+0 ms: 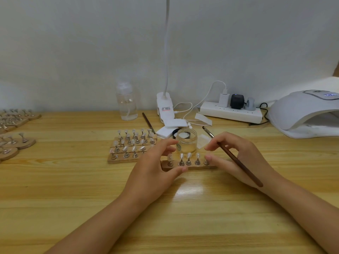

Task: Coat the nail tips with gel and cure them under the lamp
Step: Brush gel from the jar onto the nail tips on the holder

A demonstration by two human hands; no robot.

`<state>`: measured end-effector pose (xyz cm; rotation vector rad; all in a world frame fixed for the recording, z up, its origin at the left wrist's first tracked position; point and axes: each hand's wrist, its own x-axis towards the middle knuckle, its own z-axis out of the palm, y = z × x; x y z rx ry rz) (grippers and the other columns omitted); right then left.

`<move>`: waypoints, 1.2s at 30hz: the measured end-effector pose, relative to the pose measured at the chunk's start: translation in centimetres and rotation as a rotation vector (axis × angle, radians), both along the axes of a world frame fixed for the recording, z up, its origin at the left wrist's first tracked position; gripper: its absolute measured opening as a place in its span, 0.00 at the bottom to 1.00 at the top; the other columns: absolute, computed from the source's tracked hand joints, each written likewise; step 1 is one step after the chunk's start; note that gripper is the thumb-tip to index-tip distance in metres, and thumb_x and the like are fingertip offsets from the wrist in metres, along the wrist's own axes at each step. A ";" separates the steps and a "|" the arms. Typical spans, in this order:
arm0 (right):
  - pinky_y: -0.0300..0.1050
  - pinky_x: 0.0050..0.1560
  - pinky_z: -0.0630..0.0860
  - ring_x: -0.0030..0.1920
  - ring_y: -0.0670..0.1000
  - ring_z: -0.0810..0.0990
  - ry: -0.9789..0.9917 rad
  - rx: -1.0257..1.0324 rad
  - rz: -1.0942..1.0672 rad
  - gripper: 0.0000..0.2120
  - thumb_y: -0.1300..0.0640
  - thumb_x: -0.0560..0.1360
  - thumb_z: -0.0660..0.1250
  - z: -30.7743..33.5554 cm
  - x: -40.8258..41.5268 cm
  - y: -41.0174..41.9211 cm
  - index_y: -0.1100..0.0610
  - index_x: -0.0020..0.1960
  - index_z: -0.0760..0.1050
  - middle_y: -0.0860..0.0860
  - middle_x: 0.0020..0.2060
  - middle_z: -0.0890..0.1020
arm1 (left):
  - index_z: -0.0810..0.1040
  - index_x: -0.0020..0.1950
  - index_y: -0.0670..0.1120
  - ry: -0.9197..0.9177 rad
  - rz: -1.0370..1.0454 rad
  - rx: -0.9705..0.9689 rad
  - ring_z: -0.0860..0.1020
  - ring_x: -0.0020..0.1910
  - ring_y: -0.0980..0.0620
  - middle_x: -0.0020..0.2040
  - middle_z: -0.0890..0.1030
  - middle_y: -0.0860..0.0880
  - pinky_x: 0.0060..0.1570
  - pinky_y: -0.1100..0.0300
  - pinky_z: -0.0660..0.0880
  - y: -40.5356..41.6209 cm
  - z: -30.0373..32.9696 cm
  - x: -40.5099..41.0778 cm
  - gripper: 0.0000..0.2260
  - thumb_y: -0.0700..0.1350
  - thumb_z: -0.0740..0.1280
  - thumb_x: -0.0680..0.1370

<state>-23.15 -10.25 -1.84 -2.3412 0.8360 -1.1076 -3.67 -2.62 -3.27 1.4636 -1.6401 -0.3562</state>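
Note:
A wooden strip (194,166) with several clear nail tips (189,155) on metal stands lies at the table's middle. My left hand (154,171) grips the strip's left end, thumb on its front edge. My right hand (238,158) holds a brown brush (236,160) whose bristle end points up and left, and its thumb touches the strip's right end. An open glass jar of clear gel (186,142) stands just behind the strip. The white curing lamp (304,114) sits at the far right, its opening facing left.
More strips with nail tips (132,145) lie left of the jar, others at the far left edge (14,136). A clear bottle (127,101), a clip lamp (165,109), a power strip (231,112), a second brush (148,123) and white pads (167,129) line the back.

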 end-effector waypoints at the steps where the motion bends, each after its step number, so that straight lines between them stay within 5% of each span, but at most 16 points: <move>1: 0.29 0.47 0.71 0.45 0.38 0.78 -0.027 -0.017 -0.028 0.10 0.50 0.67 0.68 0.1 0.1 0.1 0.53 0.46 0.77 0.43 0.39 0.81 | 0.67 0.54 0.66 -0.003 0.000 0.015 0.73 0.53 0.67 0.50 0.75 0.63 0.53 0.68 0.71 0.0 0.0 0.0 0.24 0.49 0.74 0.66; 4: 0.30 0.39 0.73 0.38 0.40 0.79 -0.174 -0.050 -0.064 0.09 0.51 0.73 0.60 0.5 0.5 0.7 0.53 0.46 0.77 0.44 0.37 0.81 | 0.65 0.55 0.67 -0.032 0.006 0.061 0.73 0.51 0.67 0.47 0.76 0.62 0.54 0.67 0.72 0.1 0.0 0.3 0.24 0.48 0.74 0.68; 10: 0.29 0.28 0.66 0.21 0.43 0.69 -0.504 0.138 0.016 0.26 0.43 0.80 0.46 0.7 2.1 2.9 0.51 0.43 0.80 0.55 0.20 0.74 | 0.68 0.52 0.66 0.006 -0.051 0.082 0.76 0.50 0.65 0.44 0.79 0.56 0.54 0.67 0.73 0.1 0.2 1.0 0.24 0.38 0.71 0.71; 15: 0.28 0.33 0.67 0.31 0.42 0.76 -0.465 0.077 0.110 0.29 0.36 0.75 0.48 0.2 3.4 4.0 0.52 0.43 0.81 0.43 0.26 0.77 | 0.73 0.49 0.62 0.095 -0.046 0.013 0.76 0.48 0.66 0.44 0.80 0.58 0.49 0.73 0.72 0.0 0.0 0.6 0.21 0.38 0.74 0.68; 22: 0.32 0.35 0.74 0.33 0.40 0.80 -0.435 -0.018 0.118 0.17 0.45 0.75 0.58 -0.2 4.1 4.2 0.54 0.40 0.80 0.44 0.32 0.81 | 0.81 0.41 0.53 0.173 -0.070 0.055 0.77 0.49 0.62 0.48 0.78 0.57 0.48 0.70 0.75 -0.1 0.2 0.6 0.10 0.38 0.74 0.67; 30: 0.31 0.30 0.71 0.26 0.41 0.78 -0.499 0.027 0.128 0.23 0.39 0.74 0.58 -0.3 3.7 4.3 0.55 0.35 0.80 0.48 0.24 0.80 | 0.82 0.41 0.52 0.197 -0.072 0.053 0.77 0.46 0.63 0.44 0.79 0.57 0.45 0.74 0.73 0.0 0.3 0.6 0.10 0.37 0.74 0.66; 35: 0.27 0.39 0.73 0.38 0.38 0.79 -0.303 -0.102 -0.106 0.01 0.54 0.73 0.67 0.5 2.2 2.3 0.49 0.44 0.78 0.40 0.35 0.80 | 0.82 0.41 0.52 0.210 -0.066 0.070 0.77 0.45 0.64 0.43 0.79 0.57 0.45 0.73 0.74 -0.1 0.2 0.7 0.10 0.38 0.74 0.66; 36: 0.26 0.42 0.72 0.41 0.37 0.79 -0.235 -0.122 -0.154 0.05 0.58 0.73 0.69 0.4 1.8 1.7 0.49 0.47 0.77 0.39 0.38 0.80 | 0.82 0.41 0.52 0.215 -0.063 0.072 0.78 0.45 0.64 0.43 0.79 0.57 0.46 0.72 0.74 0.0 0.2 0.7 0.10 0.38 0.74 0.66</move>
